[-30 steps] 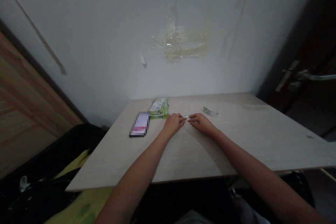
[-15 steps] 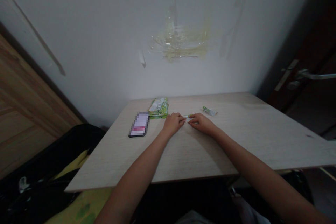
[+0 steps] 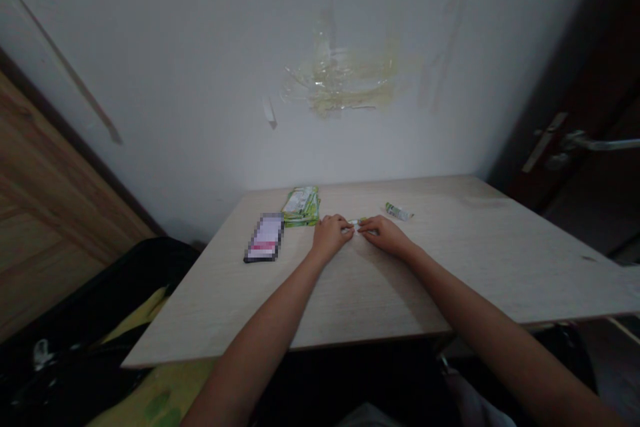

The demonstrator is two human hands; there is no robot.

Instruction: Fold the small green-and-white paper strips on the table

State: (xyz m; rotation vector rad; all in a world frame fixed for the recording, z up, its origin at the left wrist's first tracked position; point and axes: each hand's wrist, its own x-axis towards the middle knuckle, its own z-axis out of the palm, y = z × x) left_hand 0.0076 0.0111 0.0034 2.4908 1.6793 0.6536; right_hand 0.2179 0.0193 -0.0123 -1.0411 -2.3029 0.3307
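Both of my hands rest on the pale wooden table [image 3: 450, 280] near its far edge. My left hand [image 3: 331, 237] and my right hand [image 3: 383, 236] meet fingertip to fingertip, each pinching one end of a small green and white packet [image 3: 356, 222] that lies between them. The fingers of both hands are curled closed on it. A stack of green and white packets [image 3: 301, 205] lies just behind my left hand. A small green and white tube-like item [image 3: 399, 212] lies behind my right hand.
A phone [image 3: 265, 237] with a lit screen lies left of my left hand. The white wall with tape residue [image 3: 345, 80] rises right behind the table. A dark door with a metal handle [image 3: 580, 143] stands at the right; a wooden panel and dark bedding [image 3: 75, 347] are at the left.
My hands stay together on the small packet, with only slight finger movement. The view has shifted a little.
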